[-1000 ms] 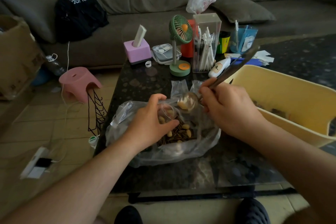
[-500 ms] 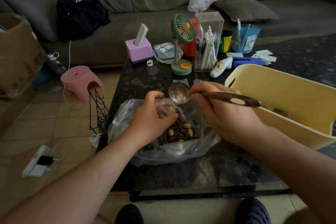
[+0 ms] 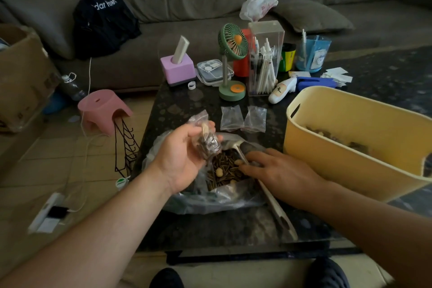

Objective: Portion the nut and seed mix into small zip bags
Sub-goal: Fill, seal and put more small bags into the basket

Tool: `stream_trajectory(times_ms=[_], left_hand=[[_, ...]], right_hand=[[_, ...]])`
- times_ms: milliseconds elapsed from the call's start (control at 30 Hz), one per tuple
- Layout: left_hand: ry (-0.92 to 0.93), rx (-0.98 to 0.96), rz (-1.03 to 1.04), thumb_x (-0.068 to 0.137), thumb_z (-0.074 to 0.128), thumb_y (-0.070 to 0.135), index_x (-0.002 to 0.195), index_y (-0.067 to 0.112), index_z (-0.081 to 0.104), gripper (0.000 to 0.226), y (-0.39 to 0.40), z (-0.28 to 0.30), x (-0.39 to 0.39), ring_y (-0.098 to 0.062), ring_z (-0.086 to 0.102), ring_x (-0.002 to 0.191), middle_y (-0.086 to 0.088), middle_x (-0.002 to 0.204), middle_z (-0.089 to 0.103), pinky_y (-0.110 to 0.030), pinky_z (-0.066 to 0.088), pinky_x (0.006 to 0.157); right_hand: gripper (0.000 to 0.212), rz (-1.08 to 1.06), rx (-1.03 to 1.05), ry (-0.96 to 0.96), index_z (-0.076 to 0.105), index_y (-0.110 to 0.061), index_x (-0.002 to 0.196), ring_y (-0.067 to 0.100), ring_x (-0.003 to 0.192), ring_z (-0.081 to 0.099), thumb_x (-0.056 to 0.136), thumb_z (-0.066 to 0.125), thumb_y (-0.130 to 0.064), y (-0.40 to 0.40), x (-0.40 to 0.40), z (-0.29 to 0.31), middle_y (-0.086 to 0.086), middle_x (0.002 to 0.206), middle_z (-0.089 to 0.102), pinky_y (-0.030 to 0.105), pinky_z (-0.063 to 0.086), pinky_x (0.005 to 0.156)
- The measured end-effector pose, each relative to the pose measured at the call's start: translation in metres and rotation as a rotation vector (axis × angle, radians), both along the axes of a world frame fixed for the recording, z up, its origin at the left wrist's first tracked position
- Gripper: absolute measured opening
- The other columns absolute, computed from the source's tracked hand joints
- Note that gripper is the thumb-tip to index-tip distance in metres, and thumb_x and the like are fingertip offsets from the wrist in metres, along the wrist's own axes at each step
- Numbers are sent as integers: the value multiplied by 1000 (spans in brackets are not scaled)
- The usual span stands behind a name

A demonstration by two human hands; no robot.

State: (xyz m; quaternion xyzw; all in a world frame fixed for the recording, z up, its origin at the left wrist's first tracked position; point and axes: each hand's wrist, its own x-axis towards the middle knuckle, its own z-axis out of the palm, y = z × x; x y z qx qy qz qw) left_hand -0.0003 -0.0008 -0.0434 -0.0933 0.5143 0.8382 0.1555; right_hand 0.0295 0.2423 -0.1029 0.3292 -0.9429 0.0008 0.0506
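A large clear plastic bag (image 3: 198, 201) lies open on the dark table (image 3: 177, 105), holding the sunflower seed and nut mix (image 3: 224, 168). My left hand (image 3: 182, 154) is raised just above its left side, palm turned up, and grips a small zip bag (image 3: 208, 142) partly filled with mix. My right hand (image 3: 282, 173) lies palm down over the big bag, straight fingers touching the mix beside a pale nut. The metal spoon (image 3: 278, 213) lies under that hand, bowl in the big bag, handle on the table. Two empty small zip bags (image 3: 231, 118) (image 3: 256, 119) lie flat behind.
A yellow plastic tub (image 3: 327, 170) stands right of the big bag with some dark contents at its bottom. Behind the bags are a green desk fan (image 3: 232, 54), a clear pen box (image 3: 265, 61), a purple box (image 3: 178, 70) and a white bottle (image 3: 280, 90). A sofa runs behind.
The spoon, held above the small bag before, now lies down in the big bag under my flattened right hand. My left hand has lifted the small bag and turned palm up.
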Motion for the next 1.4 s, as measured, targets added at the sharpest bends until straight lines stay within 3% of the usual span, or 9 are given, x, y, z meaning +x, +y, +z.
stream_trajectory(times_ms=[133,300,400,533,667,767,900,1067,1400], left_hand=[[-33,-22,-71,100,45,23,123,6,76,42,2,4,5,-28,66,102,-14,116,74,-39,55,86],[-22,66,-246,94,36,20,134,16,72,54,10,4,12,-34,69,119,-20,135,70,-51,51,107],[49,15,-340,100,28,15,138,28,70,59,16,4,16,-28,65,131,-7,142,69,-50,52,107],[92,-22,-397,105,40,13,147,43,51,52,23,3,18,-26,71,119,-1,130,75,-51,55,98],[94,-186,-359,85,73,15,131,12,64,47,26,-5,20,-30,78,96,-20,116,77,-30,63,70],[97,-214,-274,79,72,14,117,6,71,39,28,-13,20,-25,78,100,-18,114,78,-30,64,81],[119,-189,-215,76,75,14,111,11,75,36,29,-12,20,-19,78,102,-9,108,81,-27,62,81],[135,-238,-190,73,80,22,125,9,69,55,29,-7,23,-20,77,106,-8,113,80,-29,60,84],[41,-112,-214,74,80,17,119,11,72,46,29,-5,25,-17,75,100,-6,109,79,-31,57,91]], right_hand=[[52,-46,-90,-47,54,-33,148,25,118,51,99,58,-15,-5,-2,10,4,139,50,39,55,86],[30,-353,-840,-326,69,-34,127,2,99,66,99,65,-42,-29,0,58,-15,112,67,21,58,87],[26,-363,-1158,-661,73,-35,117,12,97,75,95,70,-49,-42,1,68,-5,106,77,39,63,88],[13,-441,-1393,-687,77,-13,99,33,86,76,99,71,-24,-47,-1,75,13,93,78,49,65,78],[14,-505,-1432,-606,75,-9,97,31,85,75,98,71,-23,-41,-5,82,16,91,77,44,65,78],[14,-524,-1457,-599,76,-12,98,29,85,72,97,71,-25,-38,-6,79,18,95,75,45,64,82],[22,-470,-1434,-778,75,-13,110,18,84,72,94,71,-29,-35,-2,76,14,104,77,24,61,72],[32,-425,-1437,-944,77,-9,109,37,110,72,84,76,-29,-31,-2,64,19,112,76,50,58,100],[14,-501,-1441,-856,75,-7,104,22,85,72,102,63,-14,-32,-1,68,11,94,77,32,60,77]])
